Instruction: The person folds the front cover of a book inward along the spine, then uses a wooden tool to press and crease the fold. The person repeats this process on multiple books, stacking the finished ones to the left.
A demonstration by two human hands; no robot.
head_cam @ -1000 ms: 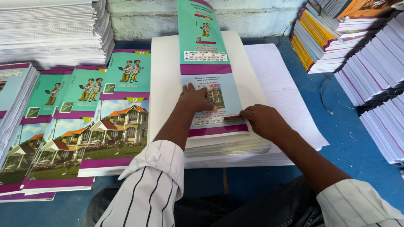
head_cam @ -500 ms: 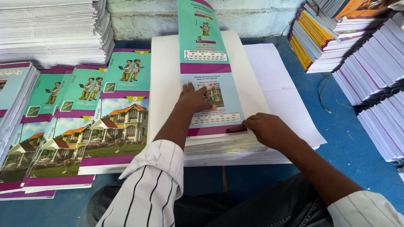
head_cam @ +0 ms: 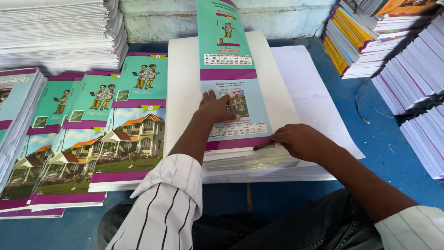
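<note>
Both hands work bare over the cover stack: our left hand (head_cam: pixel 216 107) lies open and flat on the top cover sheet (head_cam: pixel 233 83), fingers spread beside its small house picture, closing on nothing; our right hand (head_cam: pixel 298 141) has its fingers curled at the sheet's near right corner, though we cannot tell whether the grip has pinched the edge or only presses it. Half a second ago that hand sat slightly lower and nearer us; it has since slid up to the purple border, while the left hand has kept its place, which we read as the sheet being squared and pinned down.

Largest around us, the blue tabletop (head_cam: pixel 370 134) carries a broad pile of white paper (head_cam: pixel 314 97), and on it rests the long teal-and-purple cover stack (head_cam: pixel 249 159), running away from us toward the wall. To the left, overlapping printed covers (head_cam: pixel 129 139) with houses and figures fan out. Stacked notebooks (head_cam: pixel 416 78) crowd the right edge; a tall heap of white sheets (head_cam: pixel 55 32) fills the far left. Striped sleeves (head_cam: pixel 171 203) frame the view.
</note>
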